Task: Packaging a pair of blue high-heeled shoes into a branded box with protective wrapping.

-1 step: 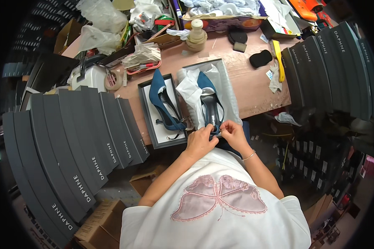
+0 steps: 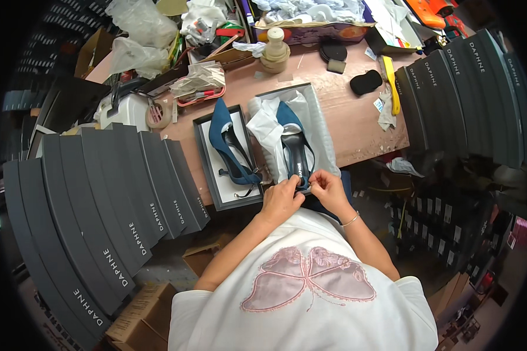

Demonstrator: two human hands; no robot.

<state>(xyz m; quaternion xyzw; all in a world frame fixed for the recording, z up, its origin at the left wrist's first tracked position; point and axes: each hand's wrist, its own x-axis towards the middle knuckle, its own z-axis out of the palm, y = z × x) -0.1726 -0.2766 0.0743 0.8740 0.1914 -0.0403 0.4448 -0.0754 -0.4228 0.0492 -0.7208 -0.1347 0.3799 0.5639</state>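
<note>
A teal high-heeled shoe (image 2: 290, 119) with a black insole lies toe away from me in front of my body. At its heel end my left hand (image 2: 281, 199) and my right hand (image 2: 328, 188) are closed with fingertips together, pinching the shoe's ankle strap. What exactly lies between the fingertips is mostly hidden. Beneath the shoe is a shoe box (image 2: 325, 126) lined with pale wrapping, and crumpled white tissue paper (image 2: 264, 127) bunches along its left side. A matching teal shoe (image 2: 221, 128) rests on its side in a dark-rimmed box part (image 2: 202, 155) to the left, its strap loose.
Stacked dark grey shoe boxes (image 2: 111, 193) stand at left, more boxes (image 2: 459, 88) at right. On the pink table (image 2: 363, 137) are a yellow-handled brush (image 2: 391, 88), a black pad (image 2: 366, 83), a capped bottle (image 2: 275, 50) and a tape roll (image 2: 156, 114). A carton (image 2: 140, 316) sits lower left.
</note>
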